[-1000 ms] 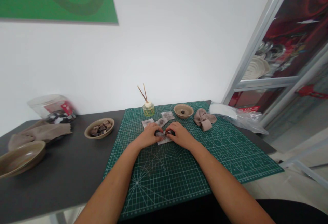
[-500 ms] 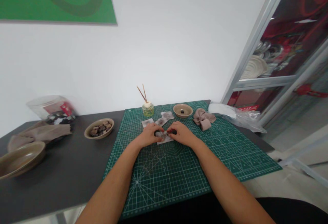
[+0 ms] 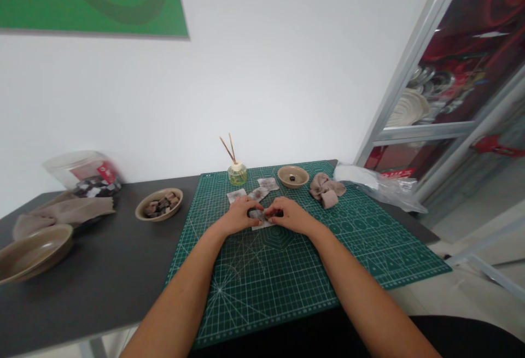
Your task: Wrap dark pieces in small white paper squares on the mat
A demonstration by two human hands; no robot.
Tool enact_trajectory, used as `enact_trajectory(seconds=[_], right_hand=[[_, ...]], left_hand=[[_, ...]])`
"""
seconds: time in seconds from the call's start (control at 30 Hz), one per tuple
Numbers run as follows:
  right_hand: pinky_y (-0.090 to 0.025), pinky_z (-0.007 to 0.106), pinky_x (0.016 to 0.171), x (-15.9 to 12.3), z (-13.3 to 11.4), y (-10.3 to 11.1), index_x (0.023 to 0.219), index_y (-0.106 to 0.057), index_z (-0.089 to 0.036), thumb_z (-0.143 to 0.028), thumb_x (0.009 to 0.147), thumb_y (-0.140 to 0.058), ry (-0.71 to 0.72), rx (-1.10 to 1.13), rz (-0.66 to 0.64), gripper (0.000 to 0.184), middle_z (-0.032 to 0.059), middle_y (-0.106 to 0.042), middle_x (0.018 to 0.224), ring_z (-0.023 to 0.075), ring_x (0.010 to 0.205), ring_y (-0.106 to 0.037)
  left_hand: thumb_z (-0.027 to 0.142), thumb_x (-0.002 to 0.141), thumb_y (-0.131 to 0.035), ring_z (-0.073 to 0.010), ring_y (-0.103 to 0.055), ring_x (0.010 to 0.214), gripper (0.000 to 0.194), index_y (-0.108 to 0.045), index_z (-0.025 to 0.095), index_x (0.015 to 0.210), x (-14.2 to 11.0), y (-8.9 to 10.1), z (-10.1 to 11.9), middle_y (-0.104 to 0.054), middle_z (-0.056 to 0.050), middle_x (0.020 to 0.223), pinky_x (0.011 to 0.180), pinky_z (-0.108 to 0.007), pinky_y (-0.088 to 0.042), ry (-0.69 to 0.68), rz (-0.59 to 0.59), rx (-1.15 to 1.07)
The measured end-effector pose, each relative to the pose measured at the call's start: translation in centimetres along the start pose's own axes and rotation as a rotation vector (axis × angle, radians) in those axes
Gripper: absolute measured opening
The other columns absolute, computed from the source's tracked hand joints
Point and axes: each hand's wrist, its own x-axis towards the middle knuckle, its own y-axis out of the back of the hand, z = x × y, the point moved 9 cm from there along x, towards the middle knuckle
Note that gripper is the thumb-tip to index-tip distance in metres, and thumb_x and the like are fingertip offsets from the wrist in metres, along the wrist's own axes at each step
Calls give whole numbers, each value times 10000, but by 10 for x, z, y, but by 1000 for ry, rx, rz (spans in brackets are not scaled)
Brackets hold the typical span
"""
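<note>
My left hand (image 3: pixel 239 215) and my right hand (image 3: pixel 289 215) meet over a green cutting mat (image 3: pixel 287 270), fingers curled and pinching a small white wrapper (image 3: pixel 261 219) with a dark piece inside it. The wrapper lies on the mat between the fingertips. Just beyond the hands lie three more small stained white squares (image 3: pixel 262 188). A small tan bowl (image 3: pixel 293 176) holding one dark piece stands behind them to the right.
A reed diffuser (image 3: pixel 237 172) stands at the mat's far edge. A crumpled beige cloth (image 3: pixel 326 190) and a plastic bag (image 3: pixel 379 186) lie to the right. On the dark table to the left stand a bowl of brown pieces (image 3: pixel 159 204), a plastic jar (image 3: pixel 84 175), a cloth (image 3: pixel 61 213) and a shallow bowl (image 3: pixel 33 251).
Both hands stay together on the wrapper; the fingers shift only slightly, working it. Nothing else has moved.
</note>
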Motion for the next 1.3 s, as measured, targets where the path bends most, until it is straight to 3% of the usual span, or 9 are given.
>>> enact_trajectory(seconds=[0.13,0.33,0.5,0.67,0.87,1.03,1.2,1.3], right_hand=[[-412,279,721,0,5,5,818,-713,-180,-82,690,-659,-40,-22,42,171,21,-644,753,164,774,-559],[-407,269,730,-2,0,0,869,-713,-187,-87,694,-666,-2,15,-35,207,17,-634,778,156,791,-554],[-400,302,768,-1,8,9,809,-710,-172,-116,713,-654,-64,-41,72,124,35,-646,791,177,819,-551],[-407,281,752,-1,2,0,825,-715,-193,-96,695,-657,-4,24,1,173,21,-642,789,168,818,-556],[-396,303,764,0,8,6,797,-712,-177,-113,693,-648,-51,-38,74,138,30,-648,758,183,812,-547],[-403,290,771,-1,-1,-1,846,-713,-197,-102,702,-634,15,11,8,189,21,-649,791,172,821,-555],[-401,315,774,-1,6,8,787,-704,-175,-108,697,-646,-57,-64,106,127,34,-647,778,191,824,-547],[-404,298,771,-2,1,4,787,-706,-184,-110,699,-650,-13,-32,58,127,26,-642,785,177,821,-553]], left_hand=[[317,686,-683,-236,-459,1034,372,-646,256,1051,0,0,-1,-557,-33,1022,921,-368,-359,-5,11,-17],[276,673,-681,-244,-463,1049,378,-649,229,1046,-1,0,1,-547,-49,1047,932,-370,-355,29,2,-2],[284,666,-684,-239,-467,1046,368,-657,238,1030,-2,3,3,-548,-39,1048,939,-366,-354,22,15,-5],[300,660,-692,-235,-469,1036,395,-649,232,1047,-2,0,-1,-551,-39,1032,920,-354,-365,23,8,-10],[344,656,-696,-229,-472,1037,404,-646,256,1047,-3,1,0,-547,-31,1046,932,-356,-362,16,28,-8],[339,648,-699,-233,-479,1043,408,-650,263,1046,-5,3,2,-547,-30,1069,947,-366,-357,27,24,-11],[347,643,-708,-242,-473,1050,411,-651,268,1042,-5,4,3,-550,-31,1068,943,-369,-359,31,20,4],[338,639,-711,-245,-475,1040,419,-654,248,1045,-5,4,3,-549,-40,1066,929,-361,-365,34,23,2]])
